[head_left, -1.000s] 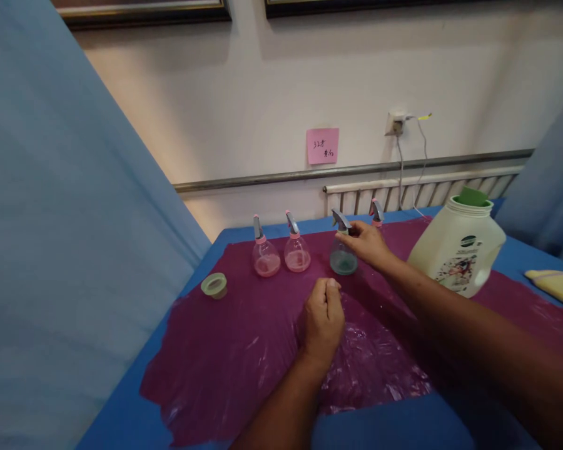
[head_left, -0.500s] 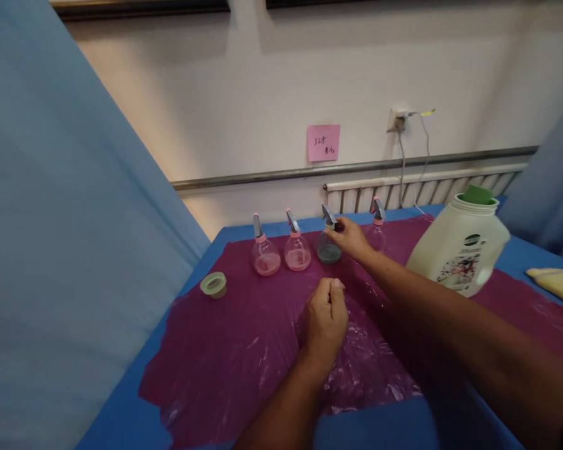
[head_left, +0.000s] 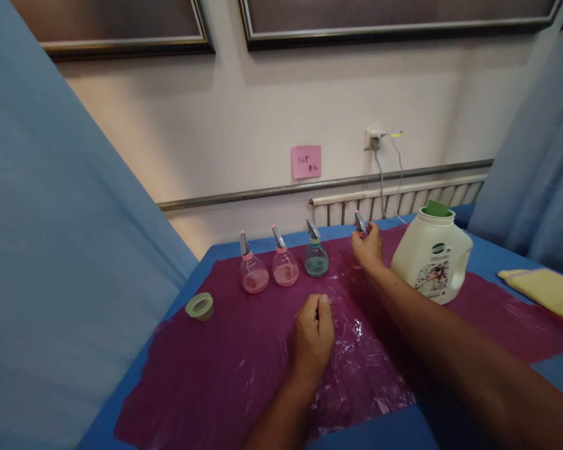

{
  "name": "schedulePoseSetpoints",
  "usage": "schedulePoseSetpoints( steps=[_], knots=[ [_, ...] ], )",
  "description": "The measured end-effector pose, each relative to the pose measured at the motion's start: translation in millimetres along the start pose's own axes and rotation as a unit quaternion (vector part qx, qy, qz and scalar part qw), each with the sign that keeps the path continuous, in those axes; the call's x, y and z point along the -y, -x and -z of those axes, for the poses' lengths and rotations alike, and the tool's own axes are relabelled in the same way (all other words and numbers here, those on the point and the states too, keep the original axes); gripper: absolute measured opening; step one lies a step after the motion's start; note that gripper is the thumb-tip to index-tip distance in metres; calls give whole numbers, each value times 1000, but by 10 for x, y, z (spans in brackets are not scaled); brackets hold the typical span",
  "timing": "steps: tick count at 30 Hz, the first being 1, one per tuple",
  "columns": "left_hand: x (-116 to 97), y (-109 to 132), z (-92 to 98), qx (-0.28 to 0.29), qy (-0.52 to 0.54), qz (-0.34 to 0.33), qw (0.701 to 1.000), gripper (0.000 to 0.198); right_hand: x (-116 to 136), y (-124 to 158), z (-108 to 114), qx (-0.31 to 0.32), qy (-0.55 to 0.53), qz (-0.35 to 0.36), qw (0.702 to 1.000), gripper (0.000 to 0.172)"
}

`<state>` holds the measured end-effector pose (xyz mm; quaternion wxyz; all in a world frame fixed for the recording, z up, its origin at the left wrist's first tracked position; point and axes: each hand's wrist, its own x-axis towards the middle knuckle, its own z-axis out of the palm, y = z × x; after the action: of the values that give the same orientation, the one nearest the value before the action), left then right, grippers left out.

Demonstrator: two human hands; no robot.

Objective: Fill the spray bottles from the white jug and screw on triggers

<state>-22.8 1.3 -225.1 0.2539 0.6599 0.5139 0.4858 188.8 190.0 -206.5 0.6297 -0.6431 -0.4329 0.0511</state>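
My right hand (head_left: 368,245) is closed round the neck of the rightmost spray bottle (head_left: 360,220), which has a grey trigger head and stands at the back. Its body is mostly hidden behind the fingers. Resting on the purple plastic sheet (head_left: 244,350), my left hand (head_left: 313,328) makes a fist with nothing visible in it. To the left of the right hand stands a blue-green spray bottle (head_left: 316,259) with liquid inside. Further left are two pink-collared spray bottles, one (head_left: 286,269) beside the other (head_left: 254,276), both holding pink liquid.
A large cream jug (head_left: 426,262) with a green top stands right of my right hand. A small pale green cup-like lid (head_left: 200,306) lies at the left. Yellow cloth (head_left: 544,290) lies far right. Blue curtains (head_left: 75,250) hang at both sides; a wall with a rail is behind.
My right hand has let go of the blue-green spray bottle and moved right to grip the rightmost one. My left fist stays on the sheet. The camera view has tilted up.
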Motion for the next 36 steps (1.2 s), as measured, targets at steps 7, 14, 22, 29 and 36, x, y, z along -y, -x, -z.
schedulePoseSetpoints(
  steps=[7,14,22,29,36],
  knots=[
    [30,-4,32,-6,-13,-3,1000,42,127,181,215,61,-43,40,996,41],
    [53,1,-16,-41,-36,-58,997,65,499,945,826,183,-132,102,969,32],
    [-34,3,39,25,-16,-45,999,48,763,1529,984,272,-206,67,938,16],
    [-99,6,20,45,7,-17,999,49,673,1435,1020,259,-211,26,942,21],
    [-120,-22,25,53,28,11,998,48,643,1449,967,259,-215,11,942,21]
  ],
)
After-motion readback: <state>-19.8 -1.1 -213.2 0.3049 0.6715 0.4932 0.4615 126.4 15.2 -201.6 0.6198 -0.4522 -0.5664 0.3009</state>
